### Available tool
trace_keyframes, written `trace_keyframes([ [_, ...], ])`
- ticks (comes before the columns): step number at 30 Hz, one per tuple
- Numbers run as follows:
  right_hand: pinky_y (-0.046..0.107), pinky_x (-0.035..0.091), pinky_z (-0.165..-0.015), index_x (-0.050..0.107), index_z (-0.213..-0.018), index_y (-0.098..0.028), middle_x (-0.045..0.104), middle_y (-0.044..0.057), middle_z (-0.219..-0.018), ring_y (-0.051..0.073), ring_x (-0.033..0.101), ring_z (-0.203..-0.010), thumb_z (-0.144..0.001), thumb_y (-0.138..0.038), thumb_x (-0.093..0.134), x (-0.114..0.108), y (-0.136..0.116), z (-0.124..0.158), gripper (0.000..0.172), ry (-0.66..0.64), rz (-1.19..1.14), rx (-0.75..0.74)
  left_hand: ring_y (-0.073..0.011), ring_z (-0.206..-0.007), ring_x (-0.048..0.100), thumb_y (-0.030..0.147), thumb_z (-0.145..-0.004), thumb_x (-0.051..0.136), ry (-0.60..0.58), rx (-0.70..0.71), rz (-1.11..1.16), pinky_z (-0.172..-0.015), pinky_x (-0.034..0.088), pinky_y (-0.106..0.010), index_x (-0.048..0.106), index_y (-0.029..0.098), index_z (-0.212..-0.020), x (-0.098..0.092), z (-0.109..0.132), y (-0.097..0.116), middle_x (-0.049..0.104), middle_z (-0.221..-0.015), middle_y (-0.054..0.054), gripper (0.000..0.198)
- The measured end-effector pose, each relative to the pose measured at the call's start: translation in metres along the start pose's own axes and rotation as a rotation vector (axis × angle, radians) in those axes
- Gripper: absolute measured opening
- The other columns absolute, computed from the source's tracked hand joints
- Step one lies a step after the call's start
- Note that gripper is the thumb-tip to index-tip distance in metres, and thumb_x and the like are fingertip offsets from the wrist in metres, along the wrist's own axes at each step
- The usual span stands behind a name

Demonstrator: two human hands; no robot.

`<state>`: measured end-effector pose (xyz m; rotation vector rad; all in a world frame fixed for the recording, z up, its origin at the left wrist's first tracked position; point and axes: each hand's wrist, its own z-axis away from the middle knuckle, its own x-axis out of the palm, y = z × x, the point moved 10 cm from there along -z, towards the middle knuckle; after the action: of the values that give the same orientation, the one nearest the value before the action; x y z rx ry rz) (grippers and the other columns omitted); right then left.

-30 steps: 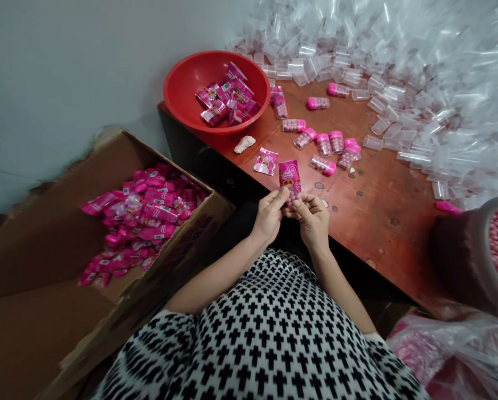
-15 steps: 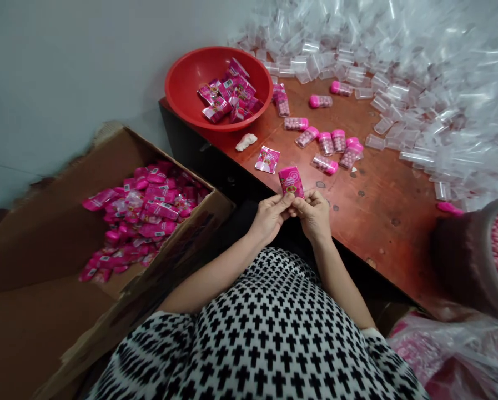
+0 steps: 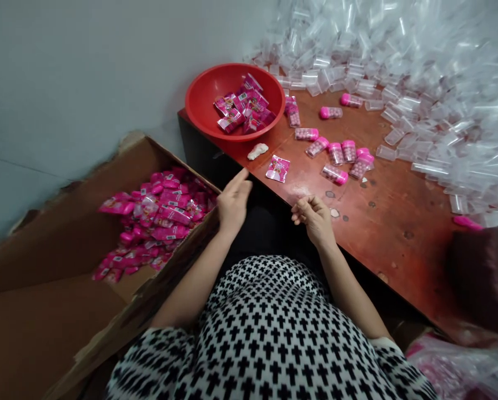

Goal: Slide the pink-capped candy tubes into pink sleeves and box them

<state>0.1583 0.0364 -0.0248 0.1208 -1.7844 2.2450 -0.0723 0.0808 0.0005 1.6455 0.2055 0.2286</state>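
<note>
My left hand point(image 3: 233, 204) is by the near rim of the cardboard box point(image 3: 207, 225), slightly blurred, with fingers stretched out and nothing visible in them. Over the table's front edge, my right hand point(image 3: 313, 218) has its fingers curled in towards the thumb, and I see nothing in it. Nearest to the hands on the table lies a flat pink sachet point(image 3: 278, 168). Pink candy packs point(image 3: 169, 214) are heaped inside the box. Beyond the sachet lie several clear tubes of pink balls with pink caps point(image 3: 335, 174).
A red bowl point(image 3: 194, 114) holding pink sachets stands at the table's point(image 3: 377, 233) back left corner. A whitish lump point(image 3: 257, 151) lies before it. Clear empty tubes point(image 3: 432, 128) are piled at the back right. A dark bucket point(image 3: 477, 278) stands at right, above a plastic bag point(image 3: 461, 366).
The pink pack that both hands held is no longer seen in them. My left hand has moved left to the box and its fingers have straightened. The view has shifted slightly.
</note>
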Motion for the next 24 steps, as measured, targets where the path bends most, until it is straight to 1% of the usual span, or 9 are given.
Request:
trace_keyframes([
  [1,0.016,0.047,-0.043,0.055,-0.073,-0.018,0.065,-0.003,-0.063,0.007,0.059,-0.048,-0.072,-0.043,0.071,0.001,0.000,0.001,0.030,-0.013,0.016,-0.003,-0.0243,-0.124,0.051,0.045,-0.076,0.067,-0.084,0.101,-0.166,-0.110,0.032,-0.043,0.068,0.024,-0.107,0.022,-0.007,0.004,0.061,-0.127,-0.008,0.038],
  [3,0.017,0.047,-0.043,0.055,-0.072,-0.018,0.065,-0.003,-0.063,0.007,0.059,-0.048,-0.073,-0.042,0.071,0.004,0.002,0.004,0.029,-0.033,0.042,0.003,-0.0267,-0.130,0.042,0.036,-0.076,0.069,-0.176,0.249,-0.413,-0.115,0.021,-0.044,0.070,0.025,-0.105,0.059,-0.018,0.006,0.058,-0.130,-0.007,0.031],
  [5,0.017,0.047,-0.043,0.055,-0.072,-0.018,0.065,-0.003,-0.063,0.007,0.059,-0.048,-0.073,-0.042,0.071,0.003,0.004,0.007,0.029,-0.039,0.056,0.018,-0.0290,-0.133,0.038,0.029,-0.077,0.068,-0.228,0.301,-0.572,-0.115,0.015,-0.047,0.070,0.025,-0.104,0.085,-0.027,-0.001,0.057,-0.131,-0.007,0.028],
  [6,0.017,0.047,-0.043,0.055,-0.073,-0.018,0.065,-0.003,-0.063,0.008,0.059,-0.048,-0.073,-0.042,0.071,0.002,0.005,0.008,0.029,-0.038,0.058,0.024,-0.0297,-0.133,0.038,0.027,-0.077,0.067,-0.239,0.307,-0.619,-0.115,0.014,-0.049,0.070,0.025,-0.103,0.092,-0.031,-0.006,0.058,-0.130,-0.007,0.026],
  [8,0.018,0.047,-0.043,0.055,-0.073,-0.018,0.066,-0.003,-0.063,0.008,0.059,-0.048,-0.073,-0.042,0.071,0.001,0.006,0.009,0.029,-0.037,0.059,0.028,-0.0296,-0.131,0.039,0.027,-0.080,0.064,-0.227,0.307,-0.659,-0.114,0.014,-0.049,0.071,0.026,-0.099,0.097,-0.036,-0.013,0.061,-0.125,-0.006,0.021],
  [11,0.017,0.047,-0.043,0.055,-0.073,-0.018,0.066,-0.003,-0.063,0.008,0.059,-0.048,-0.073,-0.042,0.071,0.000,0.001,0.005,0.028,-0.044,0.063,0.021,-0.0283,-0.129,0.041,0.028,-0.082,0.060,-0.182,0.309,-0.647,-0.114,0.014,-0.048,0.072,0.026,-0.092,0.095,-0.040,-0.017,0.065,-0.117,-0.005,0.016],
  [15,0.017,0.046,-0.044,0.056,-0.072,-0.018,0.065,-0.003,-0.063,0.007,0.058,-0.048,-0.074,-0.042,0.070,0.003,-0.013,-0.002,0.028,-0.053,0.081,-0.021,-0.0279,-0.127,0.042,0.029,-0.083,0.058,-0.166,0.310,-0.625,-0.114,0.016,-0.046,0.073,0.023,-0.089,0.095,-0.041,-0.022,0.067,-0.112,-0.005,0.017],
  [19,0.017,0.045,-0.044,0.055,-0.073,-0.018,0.065,-0.003,-0.063,0.007,0.058,-0.048,-0.075,-0.042,0.069,0.005,-0.023,0.000,0.028,-0.061,0.082,-0.066,-0.0267,-0.124,0.044,0.031,-0.084,0.057,-0.136,0.369,-0.609,-0.113,0.020,-0.043,0.073,0.021,-0.087,0.097,-0.040,-0.020,0.069,-0.109,-0.006,0.020],
  [24,0.017,0.044,-0.044,0.054,-0.073,-0.018,0.065,-0.003,-0.063,0.007,0.058,-0.048,-0.074,-0.045,0.069,0.003,-0.018,0.013,0.030,-0.065,0.114,-0.046,-0.0243,-0.120,0.049,0.027,-0.086,0.055,-0.100,0.427,-0.641,-0.109,0.028,-0.040,0.072,0.020,-0.082,0.099,-0.038,-0.018,0.071,-0.102,-0.006,0.019],
])
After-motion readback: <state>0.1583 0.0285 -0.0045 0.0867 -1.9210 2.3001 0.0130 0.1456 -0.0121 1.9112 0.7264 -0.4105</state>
